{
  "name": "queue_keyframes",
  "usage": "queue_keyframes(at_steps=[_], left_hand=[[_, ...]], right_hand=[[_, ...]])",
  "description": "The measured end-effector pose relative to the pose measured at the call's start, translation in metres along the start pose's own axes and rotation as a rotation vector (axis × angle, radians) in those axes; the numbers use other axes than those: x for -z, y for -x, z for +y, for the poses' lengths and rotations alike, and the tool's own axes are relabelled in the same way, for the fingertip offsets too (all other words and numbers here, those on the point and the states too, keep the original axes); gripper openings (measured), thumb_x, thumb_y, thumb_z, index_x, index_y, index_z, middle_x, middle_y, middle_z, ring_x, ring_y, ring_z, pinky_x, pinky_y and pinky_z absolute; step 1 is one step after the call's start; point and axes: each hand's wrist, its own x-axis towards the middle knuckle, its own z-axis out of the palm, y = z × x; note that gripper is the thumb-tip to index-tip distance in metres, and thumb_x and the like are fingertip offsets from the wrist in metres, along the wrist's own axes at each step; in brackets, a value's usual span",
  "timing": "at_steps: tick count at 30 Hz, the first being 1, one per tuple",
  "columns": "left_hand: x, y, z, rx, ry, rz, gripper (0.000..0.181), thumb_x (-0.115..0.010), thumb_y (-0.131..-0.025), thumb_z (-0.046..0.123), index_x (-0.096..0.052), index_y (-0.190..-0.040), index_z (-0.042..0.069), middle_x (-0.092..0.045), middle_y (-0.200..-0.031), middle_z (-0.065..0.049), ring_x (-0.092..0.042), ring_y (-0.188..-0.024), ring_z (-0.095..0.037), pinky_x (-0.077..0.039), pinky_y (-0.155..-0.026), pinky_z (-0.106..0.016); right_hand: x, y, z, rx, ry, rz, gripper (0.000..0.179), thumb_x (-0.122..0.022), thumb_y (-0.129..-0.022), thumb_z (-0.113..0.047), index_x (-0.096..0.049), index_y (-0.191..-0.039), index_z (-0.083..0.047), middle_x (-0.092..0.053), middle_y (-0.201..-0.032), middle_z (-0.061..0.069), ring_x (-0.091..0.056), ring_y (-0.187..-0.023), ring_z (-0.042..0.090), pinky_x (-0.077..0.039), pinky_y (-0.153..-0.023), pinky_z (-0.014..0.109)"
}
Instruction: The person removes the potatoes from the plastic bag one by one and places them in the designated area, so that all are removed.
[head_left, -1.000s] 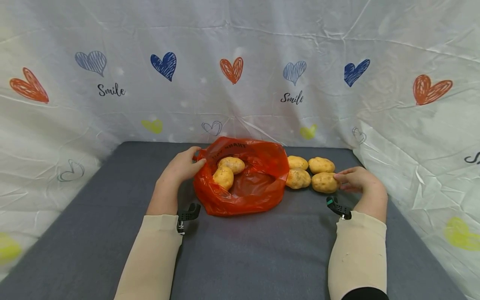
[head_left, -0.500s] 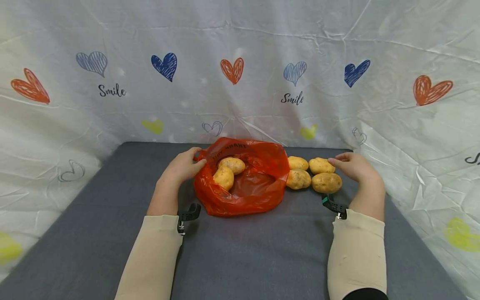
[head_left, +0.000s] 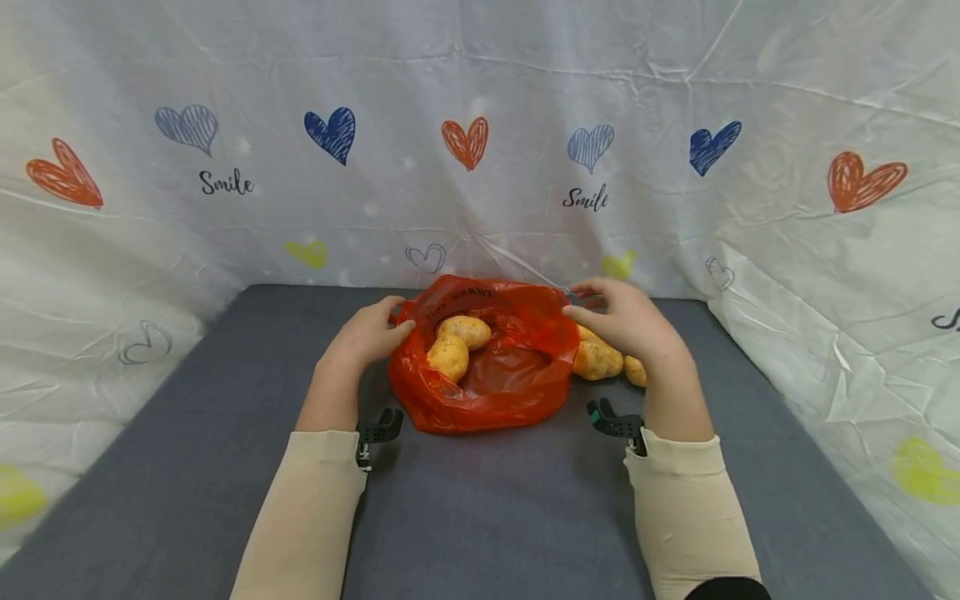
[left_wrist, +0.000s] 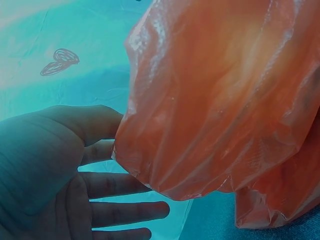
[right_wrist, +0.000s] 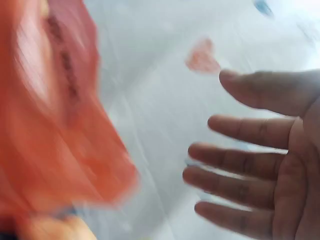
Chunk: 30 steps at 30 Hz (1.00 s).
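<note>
A red plastic bag [head_left: 491, 408] lies with its mouth toward me on the table. Two potatoes [head_left: 465, 332] sit inside it. At its left edge, my left hand [head_left: 366, 333] pinches the rim between thumb and index finger; in the left wrist view the bag hides the thumb tip and the other fingers [left_wrist: 125, 214] extend below. By the bag's right edge is my right hand [head_left: 622, 317], holding nothing, its fingers apart and extended in the right wrist view. More potatoes [head_left: 596, 358] lie to the right of the bag, partly hidden behind this hand and wrist.
The dark grey table [head_left: 510, 517] stretches around the bag. White sheeting [head_left: 517, 83] with printed hearts hangs behind the table and along both sides. Black wrist mounts [head_left: 618, 423] sit on both forearms.
My right hand has moved left from the outer potatoes to the bag's right edge, with the loose potatoes staying in place. My left hand has stayed at the bag's left rim.
</note>
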Motion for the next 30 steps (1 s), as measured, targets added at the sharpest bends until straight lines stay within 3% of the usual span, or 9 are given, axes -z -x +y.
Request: queue_keyframes(at_steps=[8,12,19,25,30], left_hand=[[-0.001,0.000,0.001,0.004,0.012,-0.004,0.054,-0.053,-0.094,0.039,-0.039,-0.141,0.015,-0.053,-0.125,-0.013,-0.053,-0.105,-0.030,-0.047,-0.088,-0.051],[-0.001,-0.001,0.001,-0.002,0.008,-0.005,0.054,-0.053,-0.094,0.038,-0.038,-0.141,0.015,-0.054,-0.124,-0.013,-0.053,-0.104,-0.030,-0.046,-0.089,-0.051],[-0.002,-0.001,0.000,-0.022,-0.019,0.001,0.054,-0.053,-0.095,0.038,-0.038,-0.142,0.015,-0.054,-0.126,-0.013,-0.053,-0.108,-0.030,-0.045,-0.091,-0.051],[-0.002,0.000,0.001,-0.025,-0.009,0.012,0.053,-0.053,-0.094,0.038,-0.040,-0.140,0.016,-0.054,-0.127,-0.011,-0.053,-0.106,-0.029,-0.044,-0.092,-0.051],[-0.002,0.000,0.002,-0.020,-0.013,0.003,0.055,-0.053,-0.094,0.038,-0.038,-0.142,0.015,-0.053,-0.129,-0.012,-0.052,-0.109,-0.030,-0.043,-0.094,-0.052]], right_hand=[[-0.065,-0.029,-0.027,0.204,-0.038,-0.029,0.052,-0.068,-0.087,-0.028,-0.049,-0.134,-0.015,-0.055,-0.126,0.000,-0.057,-0.108,0.022,-0.049,-0.089,0.040],[-0.093,-0.037,-0.030,0.218,-0.055,-0.071,0.059,-0.071,-0.085,-0.026,-0.045,-0.138,-0.015,-0.056,-0.125,0.002,-0.058,-0.108,0.020,-0.050,-0.087,0.037],[-0.133,-0.044,-0.032,0.225,0.006,-0.176,0.068,-0.070,-0.085,-0.031,-0.040,-0.143,-0.011,-0.050,-0.137,0.004,-0.049,-0.123,0.019,-0.038,-0.102,0.037],[-0.150,-0.047,-0.029,0.220,-0.022,-0.173,0.066,-0.069,-0.086,-0.028,-0.040,-0.143,-0.011,-0.052,-0.134,0.003,-0.051,-0.119,0.018,-0.041,-0.100,0.035],[-0.158,-0.047,-0.026,0.230,0.048,-0.136,0.062,-0.069,-0.086,-0.026,-0.044,-0.141,-0.011,-0.047,-0.137,0.004,-0.043,-0.125,0.016,-0.035,-0.104,0.034]])
